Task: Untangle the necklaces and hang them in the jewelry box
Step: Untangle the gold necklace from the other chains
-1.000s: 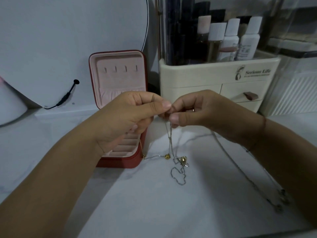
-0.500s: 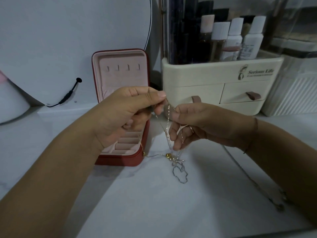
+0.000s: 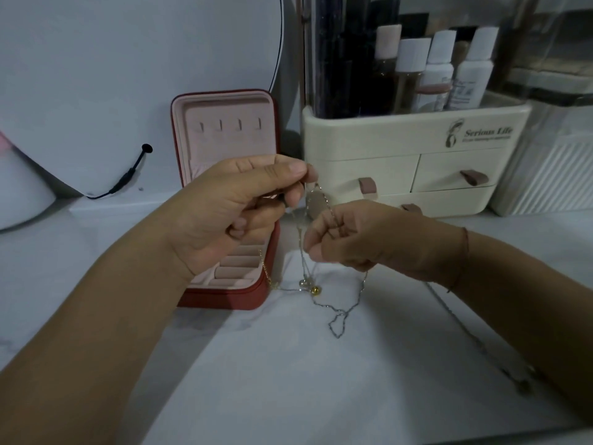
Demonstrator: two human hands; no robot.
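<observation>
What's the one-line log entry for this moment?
phase: untangling; left hand: pinches necklaces; right hand: pinches necklaces; jewelry box: open, hooks bare

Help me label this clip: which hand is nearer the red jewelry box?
Left. The left hand is held over the open jewelry box, pinching the necklace chains; the right hand pinches the same chains farther right, past the box's edge, above the table.

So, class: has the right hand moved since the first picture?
Yes. The right hand has dropped below the drawer handle it covered before, toward the tabletop.
</observation>
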